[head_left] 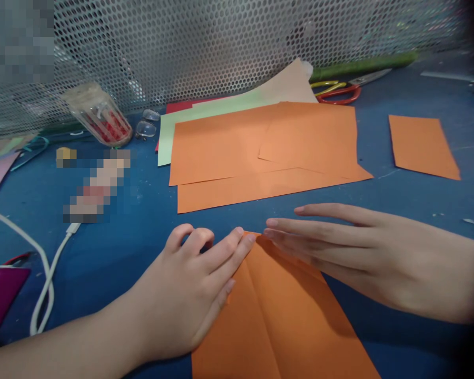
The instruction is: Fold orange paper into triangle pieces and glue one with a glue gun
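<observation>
An orange sheet of paper point(300, 316) with a crease down its middle and slanted upper edges lies on the blue table in front of me. My left hand point(197, 284) holds its left side, the first two fingers pressed together at the pointed top and the other fingertips curled. The left thumb rests along the slanted edge. My right hand point(351, 252) has its fingers stretched out over the right slanted edge, fingertips close to the point. Its thumb is hidden, and I cannot tell how firmly it touches the paper.
Beyond the hands lie stacked orange sheets point(221, 152) over green paper point(166, 139), and a smaller orange piece point(422, 147). Red-handled scissors point(342, 96) are behind. A clear jar with red contents point(106, 123) leans near the metal mesh point(205, 47). A white cable point(49, 284) loops at left.
</observation>
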The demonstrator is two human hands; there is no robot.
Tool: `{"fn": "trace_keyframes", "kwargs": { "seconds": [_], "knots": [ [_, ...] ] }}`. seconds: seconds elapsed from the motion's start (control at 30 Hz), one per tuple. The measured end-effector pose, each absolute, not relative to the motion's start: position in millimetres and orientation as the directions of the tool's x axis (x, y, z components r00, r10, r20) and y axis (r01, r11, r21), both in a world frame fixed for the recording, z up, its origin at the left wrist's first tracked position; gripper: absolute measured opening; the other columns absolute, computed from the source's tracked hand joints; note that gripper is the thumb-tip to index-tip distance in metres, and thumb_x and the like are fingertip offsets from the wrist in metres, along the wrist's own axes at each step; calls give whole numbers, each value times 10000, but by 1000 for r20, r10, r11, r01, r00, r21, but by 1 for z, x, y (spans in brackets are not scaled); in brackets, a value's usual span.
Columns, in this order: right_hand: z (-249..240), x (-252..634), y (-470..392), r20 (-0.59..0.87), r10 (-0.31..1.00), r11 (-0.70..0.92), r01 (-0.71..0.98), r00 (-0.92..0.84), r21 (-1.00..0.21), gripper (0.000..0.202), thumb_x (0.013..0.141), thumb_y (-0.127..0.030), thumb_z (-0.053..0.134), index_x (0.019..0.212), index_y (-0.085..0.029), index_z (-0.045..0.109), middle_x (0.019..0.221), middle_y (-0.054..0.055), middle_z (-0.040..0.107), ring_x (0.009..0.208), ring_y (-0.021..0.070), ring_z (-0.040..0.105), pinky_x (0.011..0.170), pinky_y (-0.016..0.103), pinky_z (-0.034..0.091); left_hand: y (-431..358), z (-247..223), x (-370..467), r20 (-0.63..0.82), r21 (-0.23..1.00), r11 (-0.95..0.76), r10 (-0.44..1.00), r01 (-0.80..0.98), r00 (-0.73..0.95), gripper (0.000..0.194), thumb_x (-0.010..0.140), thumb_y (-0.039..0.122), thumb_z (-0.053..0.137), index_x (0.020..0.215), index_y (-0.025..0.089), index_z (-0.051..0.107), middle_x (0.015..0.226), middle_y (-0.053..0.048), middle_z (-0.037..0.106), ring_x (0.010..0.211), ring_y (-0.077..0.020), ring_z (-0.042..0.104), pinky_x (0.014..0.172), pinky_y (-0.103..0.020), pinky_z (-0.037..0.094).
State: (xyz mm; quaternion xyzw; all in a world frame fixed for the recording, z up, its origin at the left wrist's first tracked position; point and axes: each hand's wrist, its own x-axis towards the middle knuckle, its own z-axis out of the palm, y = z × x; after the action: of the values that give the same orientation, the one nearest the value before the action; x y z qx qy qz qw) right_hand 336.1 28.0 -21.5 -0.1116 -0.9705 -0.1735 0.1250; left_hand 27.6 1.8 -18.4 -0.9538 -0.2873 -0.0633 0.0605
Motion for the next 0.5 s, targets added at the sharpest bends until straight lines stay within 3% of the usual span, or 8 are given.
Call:
{"fn": "trace_keyframes", "kwargs": {
  "seconds": [0.2, 0.33, 0.5],
  "knots": [
    [-24, 341, 28, 314, 187, 941, 261, -931, 214, 561, 1020, 20, 352, 1329, -147, 789, 1407, 26, 806, 1562, 148, 539, 1262, 332, 520, 2, -18, 27, 150, -76, -834, 532, 546, 833, 544, 1114, 84, 393, 1614, 119, 607, 1588, -43, 693, 1052, -279, 551, 996, -456, 368],
    [-22, 345, 35, 284, 254, 953, 290, -925, 92, 562, 1086, -41, 344, 1504, -177, 694, 1443, 32, 788, 1482, 129, 626, 1271, 320, 520, 1, -16, 27, 139, -80, -829, 540, 553, 830, 552, 1103, 97, 430, 1624, 140, 606, 1571, -39, 706, 1052, -277, 555, 1006, -448, 396],
    [-24, 351, 36, 270, 305, 952, 299, -913, -63, 570, 1062, -72, 385, 1480, -268, 721, 1428, -4, 795, 1399, 157, 696, 1306, 366, 487, 1, -17, 27, 144, -91, -831, 534, 548, 833, 554, 1110, 91, 394, 1623, 125, 599, 1573, -47, 704, 1053, -289, 542, 1008, -457, 381]
  ]
}}
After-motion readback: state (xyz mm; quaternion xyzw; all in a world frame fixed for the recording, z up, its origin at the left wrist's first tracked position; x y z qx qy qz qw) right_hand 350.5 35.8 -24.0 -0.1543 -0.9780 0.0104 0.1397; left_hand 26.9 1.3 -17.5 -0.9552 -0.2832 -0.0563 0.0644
